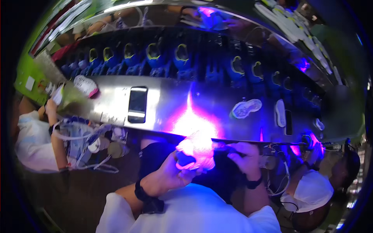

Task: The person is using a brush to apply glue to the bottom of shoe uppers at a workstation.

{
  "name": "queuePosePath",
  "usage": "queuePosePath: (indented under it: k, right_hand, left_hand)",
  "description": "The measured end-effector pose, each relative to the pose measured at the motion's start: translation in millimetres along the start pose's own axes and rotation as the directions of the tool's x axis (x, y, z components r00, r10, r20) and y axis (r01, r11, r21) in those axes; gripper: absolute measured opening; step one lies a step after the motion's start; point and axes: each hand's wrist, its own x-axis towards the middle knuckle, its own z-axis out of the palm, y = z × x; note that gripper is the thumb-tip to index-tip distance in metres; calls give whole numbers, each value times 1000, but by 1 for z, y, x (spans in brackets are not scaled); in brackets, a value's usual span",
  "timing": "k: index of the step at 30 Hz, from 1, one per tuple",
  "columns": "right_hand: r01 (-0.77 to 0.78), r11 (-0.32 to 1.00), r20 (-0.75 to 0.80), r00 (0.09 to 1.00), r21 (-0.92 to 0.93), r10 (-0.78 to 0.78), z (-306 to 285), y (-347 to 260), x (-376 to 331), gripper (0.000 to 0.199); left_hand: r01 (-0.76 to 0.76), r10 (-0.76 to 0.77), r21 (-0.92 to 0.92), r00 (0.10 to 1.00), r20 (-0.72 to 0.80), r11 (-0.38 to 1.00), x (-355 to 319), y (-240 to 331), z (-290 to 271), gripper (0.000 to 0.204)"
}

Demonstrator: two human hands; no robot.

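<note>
My left hand [176,171] is closed around the near end of a shoe [194,149], which glows bright pink-violet under a strong purple light. My right hand [244,155] grips the dark far part of the same shoe [223,155], fingers curled over its top. Both hands are close together, just in front of the edge of the metal workbench [171,101]. I wear a black band on each wrist and white sleeves. The glare hides the shoe's details.
A dark phone [138,104], a pink-and-white shoe [86,85] and pale soles [246,108] [279,112] lie on the bench. Behind it runs a row of blue shoes with yellow-green collars [155,54]. Co-workers in white sit at left [33,139] and right [311,188].
</note>
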Motion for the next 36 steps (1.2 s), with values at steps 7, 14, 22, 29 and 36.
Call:
queuePosePath:
  k: [7, 14, 22, 29, 36]
  right_hand:
    - [41, 944, -100, 992, -328, -77, 6, -8, 13, 33]
    - [22, 973, -334, 937, -229, -100, 13, -18, 40, 30]
    - [-70, 985, -208, 977, -157, 36, -35, 27, -2, 37]
    - [-183, 886, -385, 849, 427, 361, -74, 78, 14, 31]
    - [-194, 949, -430, 856, 250, 288, -70, 90, 32, 33]
  left_hand:
    - [-191, 146, 368, 978, 148, 910, -2, 25, 38, 58]
    - [-284, 383, 944, 901, 203, 167, 8, 69, 102, 68]
    - [132, 640, 926, 756, 136, -353, 46, 124, 202, 81]
    - [601, 777, 502, 553, 301, -622, 162, 214, 274, 85]
    - [748, 738, 204, 498, 455, -631, 222, 344, 257, 59]
